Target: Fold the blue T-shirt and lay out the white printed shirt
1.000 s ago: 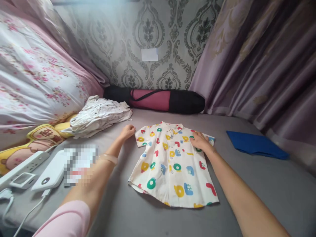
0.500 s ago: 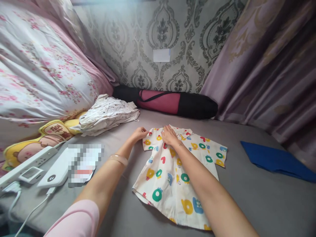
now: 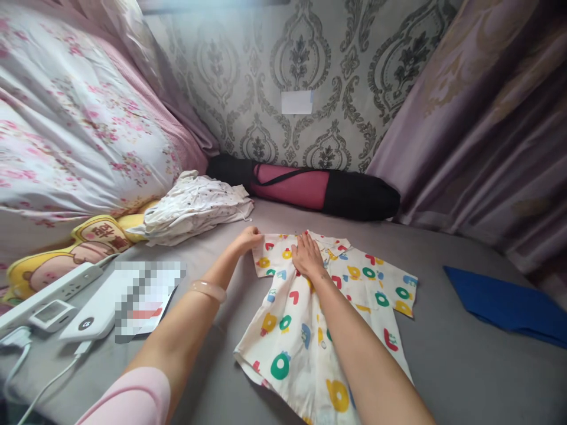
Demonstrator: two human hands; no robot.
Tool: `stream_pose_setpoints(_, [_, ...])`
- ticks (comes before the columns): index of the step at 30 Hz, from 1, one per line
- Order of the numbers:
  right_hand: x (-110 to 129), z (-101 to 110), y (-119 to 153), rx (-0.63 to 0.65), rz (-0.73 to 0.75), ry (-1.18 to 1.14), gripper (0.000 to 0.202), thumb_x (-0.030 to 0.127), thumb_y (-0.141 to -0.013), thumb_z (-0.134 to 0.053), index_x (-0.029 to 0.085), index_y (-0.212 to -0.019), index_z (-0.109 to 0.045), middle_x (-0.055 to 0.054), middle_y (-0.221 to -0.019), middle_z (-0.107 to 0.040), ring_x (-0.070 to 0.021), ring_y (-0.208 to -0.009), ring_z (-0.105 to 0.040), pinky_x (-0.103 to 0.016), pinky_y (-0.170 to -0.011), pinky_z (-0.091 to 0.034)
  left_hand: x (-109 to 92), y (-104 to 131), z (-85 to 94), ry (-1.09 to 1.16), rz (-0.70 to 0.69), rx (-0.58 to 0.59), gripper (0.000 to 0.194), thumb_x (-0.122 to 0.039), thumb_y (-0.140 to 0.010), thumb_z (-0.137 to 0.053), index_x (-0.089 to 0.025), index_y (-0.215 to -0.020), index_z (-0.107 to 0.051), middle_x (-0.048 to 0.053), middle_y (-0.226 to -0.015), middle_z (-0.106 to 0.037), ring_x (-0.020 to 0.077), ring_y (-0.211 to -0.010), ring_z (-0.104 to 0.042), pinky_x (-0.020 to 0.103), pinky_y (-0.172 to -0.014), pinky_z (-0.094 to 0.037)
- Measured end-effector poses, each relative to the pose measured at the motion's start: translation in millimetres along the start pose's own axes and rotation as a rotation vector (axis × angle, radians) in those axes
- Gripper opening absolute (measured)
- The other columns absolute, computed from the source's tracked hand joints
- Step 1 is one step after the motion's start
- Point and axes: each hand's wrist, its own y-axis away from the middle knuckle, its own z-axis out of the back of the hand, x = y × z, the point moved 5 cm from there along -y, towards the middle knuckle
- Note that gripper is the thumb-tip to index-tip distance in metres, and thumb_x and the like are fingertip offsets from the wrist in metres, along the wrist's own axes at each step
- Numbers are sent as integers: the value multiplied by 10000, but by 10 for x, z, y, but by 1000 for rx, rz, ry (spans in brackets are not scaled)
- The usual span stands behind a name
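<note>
A white short-sleeved shirt [image 3: 295, 319] with colourful letter-like prints lies spread out, front up, its collar toward the wall. My left hand [image 3: 250, 238] pinches the outer top edge of the left-side sleeve. Flat on the shirt's shoulder, beside the collar, rests my right hand [image 3: 308, 255] with its fingers stretched out. My right forearm crosses over the shirt's front and hides part of it.
The shirt lies on a grey sheet [image 3: 465, 366]. Left are a power strip [image 3: 66, 292], a white power bank [image 3: 95, 313] with a cable, a yellow cushion [image 3: 57, 265] and crumpled white cloth [image 3: 199, 206]. A black and pink bag [image 3: 292, 188] lies by the wall; blue fabric [image 3: 505, 304] lies right.
My left hand has drawn the sleeve slightly outward to the left, and its top edge looks straighter. My right hand stays flat by the collar. The camera view has shifted a little.
</note>
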Motion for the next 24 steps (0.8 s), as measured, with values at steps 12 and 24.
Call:
stream_pose_setpoints(12, [17, 4, 19, -32, 21, 26, 651, 556, -946, -200, 181, -1469, -295, -121, -1554, -180, -246, -1426, -95, -398, -1123, -35, 58, 143, -154, -201, -69, -187, 232, -306, -940, -352, -214, -1097, -496, 131, -1042, -634, 267, -983, -610, 358, -824, -421])
stream_pose_setpoints(24, [-36, 308, 138, 44, 39, -319, 645, 500, -947, -238, 140, -1483, -243, -97, -1564, -150, -177, -1434, -99, -334, -1148, -109, 226, 468, 202, -47, 40, -187, 434, -430, -881, -483, -101, -1164, -493, 128, -1003, -660, 210, -916, -636, 265, -768, -461])
